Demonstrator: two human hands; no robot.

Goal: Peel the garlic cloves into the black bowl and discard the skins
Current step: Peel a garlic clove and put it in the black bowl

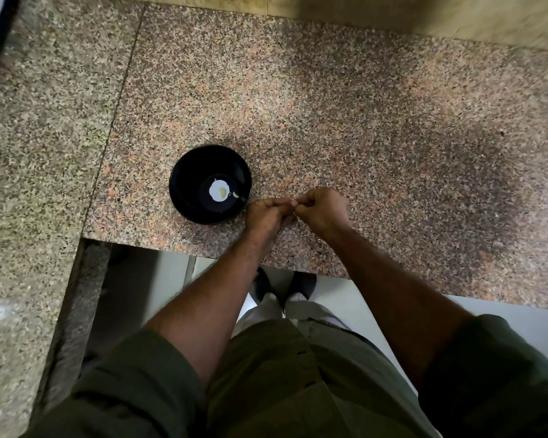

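A black bowl [184,172] stands on the speckled granite counter [329,105], near its front edge. Inside it lie a round white patch and a small pale greenish garlic clove [222,191]. Just right of the bowl, my left hand [266,214] and my right hand [321,210] meet fingertip to fingertip above the counter. Both pinch something small and pale between them, a garlic clove [293,203], mostly hidden by the fingers. My left hand's knuckles nearly touch the bowl's rim.
The counter's front edge [203,252] runs just under my wrists, with a lower granite ledge [29,184] on the left. A tan wall [424,17] borders the back. My feet [285,286] stand on the pale floor below.
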